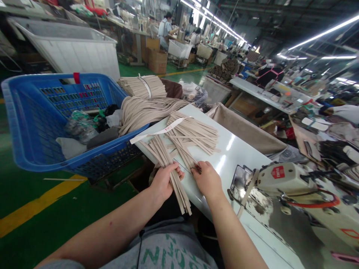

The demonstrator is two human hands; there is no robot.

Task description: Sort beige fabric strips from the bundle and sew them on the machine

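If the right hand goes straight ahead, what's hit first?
Right hand: the tan strips at its fingertips, then probably the fanned bundle on the white tabletop. Exact depth unclear.

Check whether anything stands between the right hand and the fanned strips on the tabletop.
Nothing visible stands between the right hand and the fanned strips. The white band with red writing crosses only their far end; the sewing machine sits to the right.
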